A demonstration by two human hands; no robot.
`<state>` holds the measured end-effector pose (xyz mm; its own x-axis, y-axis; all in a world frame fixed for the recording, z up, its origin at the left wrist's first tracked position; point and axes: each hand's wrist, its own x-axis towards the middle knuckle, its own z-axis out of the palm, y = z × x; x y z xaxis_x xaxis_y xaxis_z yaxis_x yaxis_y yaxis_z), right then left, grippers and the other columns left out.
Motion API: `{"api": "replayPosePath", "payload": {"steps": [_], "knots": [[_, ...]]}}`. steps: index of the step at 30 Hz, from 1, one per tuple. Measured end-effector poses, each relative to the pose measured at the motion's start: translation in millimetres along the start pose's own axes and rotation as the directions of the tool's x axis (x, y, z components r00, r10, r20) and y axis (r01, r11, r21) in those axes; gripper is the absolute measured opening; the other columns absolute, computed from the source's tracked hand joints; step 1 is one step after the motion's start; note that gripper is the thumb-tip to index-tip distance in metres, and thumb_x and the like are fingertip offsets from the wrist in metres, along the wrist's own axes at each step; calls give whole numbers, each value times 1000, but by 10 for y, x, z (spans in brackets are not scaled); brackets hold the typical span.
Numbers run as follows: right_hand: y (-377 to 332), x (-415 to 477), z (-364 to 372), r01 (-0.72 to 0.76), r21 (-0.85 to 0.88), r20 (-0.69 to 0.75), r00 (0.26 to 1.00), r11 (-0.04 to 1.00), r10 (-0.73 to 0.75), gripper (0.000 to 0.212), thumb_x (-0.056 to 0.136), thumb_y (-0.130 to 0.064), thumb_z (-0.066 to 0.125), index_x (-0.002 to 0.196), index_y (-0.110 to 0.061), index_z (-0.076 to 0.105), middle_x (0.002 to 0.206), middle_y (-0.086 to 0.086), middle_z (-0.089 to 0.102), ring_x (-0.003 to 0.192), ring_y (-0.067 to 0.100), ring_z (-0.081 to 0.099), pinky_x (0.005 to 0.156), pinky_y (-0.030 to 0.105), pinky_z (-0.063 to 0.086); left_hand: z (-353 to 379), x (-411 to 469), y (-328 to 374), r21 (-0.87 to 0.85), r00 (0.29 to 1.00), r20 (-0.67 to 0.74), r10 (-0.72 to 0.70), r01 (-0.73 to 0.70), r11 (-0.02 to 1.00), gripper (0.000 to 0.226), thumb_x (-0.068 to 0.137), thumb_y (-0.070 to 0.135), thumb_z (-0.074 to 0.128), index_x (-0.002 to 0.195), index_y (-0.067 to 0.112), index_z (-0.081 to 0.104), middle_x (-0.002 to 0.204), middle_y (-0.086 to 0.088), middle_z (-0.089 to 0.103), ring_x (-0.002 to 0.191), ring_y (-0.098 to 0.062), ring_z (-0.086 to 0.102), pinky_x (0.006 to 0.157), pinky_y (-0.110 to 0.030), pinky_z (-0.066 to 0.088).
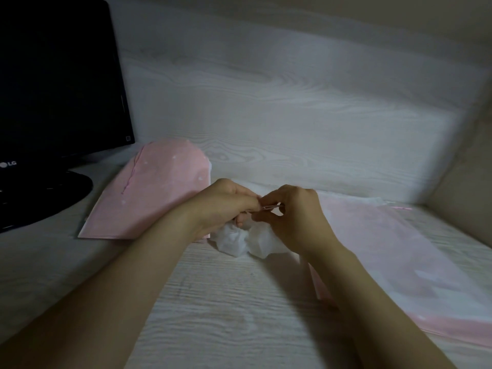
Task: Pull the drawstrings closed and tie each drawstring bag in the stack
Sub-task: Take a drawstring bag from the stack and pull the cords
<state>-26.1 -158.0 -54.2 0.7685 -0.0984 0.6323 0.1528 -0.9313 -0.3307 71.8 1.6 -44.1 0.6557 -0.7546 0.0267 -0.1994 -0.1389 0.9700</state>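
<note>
My left hand (pixel 226 203) and my right hand (pixel 295 217) meet at the middle of the desk, both pinching a thin pink drawstring (pixel 270 207) stretched between their fingertips. Beneath them bunches the white gathered mouth (pixel 239 239) of a drawstring bag, its body partly hidden by my hands. A pink dotted bag (pixel 149 193) with a pink cord lies flat to the left, behind my left wrist. A stack of pale pink bags (pixel 399 249) lies flat to the right, under my right forearm.
A black monitor (pixel 58 83) on a round stand (pixel 40 198) fills the left side. The white wood-grain desk (pixel 226 302) ends at a back panel (pixel 292 102) and a side wall (pixel 466 169) on the right.
</note>
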Motion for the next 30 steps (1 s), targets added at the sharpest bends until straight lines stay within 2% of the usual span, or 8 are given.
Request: {"api": "replayPosePath", "payload": {"steps": [4,7,10,12,14,17,21,30], "knots": [[25,-3,46,174,-129,35,985,976,-170,8,90,-23,74,86,-22,82,73,2,68,69,18,59,67,33,43,16,-7,17,-7,1000,-14,-26,26,1000,29,84,15,62,93,-10,72,78,-14,51,67,-18,48,79,-41,41],[57,5,77,133,-172,90,989,976,-119,19,96,-29,63,89,-23,80,78,4,64,73,23,60,69,42,47,36,-8,13,-14,997,-71,-32,31,999,30,87,7,59,106,-16,64,72,-12,54,67,-18,52,79,-40,44],[58,1,107,49,-164,119,992,985,-29,28,90,-26,49,85,-17,74,82,4,66,76,24,61,70,44,50,65,-47,26,67,990,-142,-20,29,997,46,77,11,71,122,8,60,86,-6,67,71,-16,61,77,-33,53],[40,4,107,-1,-98,86,996,995,10,27,90,-23,49,84,-12,73,82,5,70,75,22,62,71,42,51,69,-48,3,136,978,-210,7,23,990,51,79,11,80,122,20,54,112,-2,63,76,-14,65,69,-27,55],[15,6,72,-46,-21,72,996,999,47,22,94,-15,55,88,-12,76,83,-3,73,73,8,62,70,25,50,52,-9,-51,182,964,-259,65,-17,983,49,79,15,83,116,23,53,119,0,59,82,-15,64,66,-26,51],[-43,16,-5,-183,141,104,980,973,169,26,97,-7,56,84,-17,76,66,-22,63,67,-8,58,60,7,38,24,38,-106,213,941,-299,156,-94,973,33,80,18,87,98,25,60,93,-1,70,76,-15,62,66,-29,48],[-76,26,-44,-334,385,160,942,860,295,29,100,-14,57,80,-19,77,71,-16,72,70,0,64,67,20,48,-2,42,-96,301,901,-311,301,-207,931,19,83,5,83,78,23,79,76,4,79,77,-12,75,80,-37,61],[-8,38,27,-477,547,168,867,688,468,26,97,-23,67,86,-2,78,57,-6,57,56,6,50,57,21,40,85,8,-33,353,915,-226,334,-243,904,14,88,22,75,91,33,85,86,0,80,89,-26,75,89,-49,61]]}}
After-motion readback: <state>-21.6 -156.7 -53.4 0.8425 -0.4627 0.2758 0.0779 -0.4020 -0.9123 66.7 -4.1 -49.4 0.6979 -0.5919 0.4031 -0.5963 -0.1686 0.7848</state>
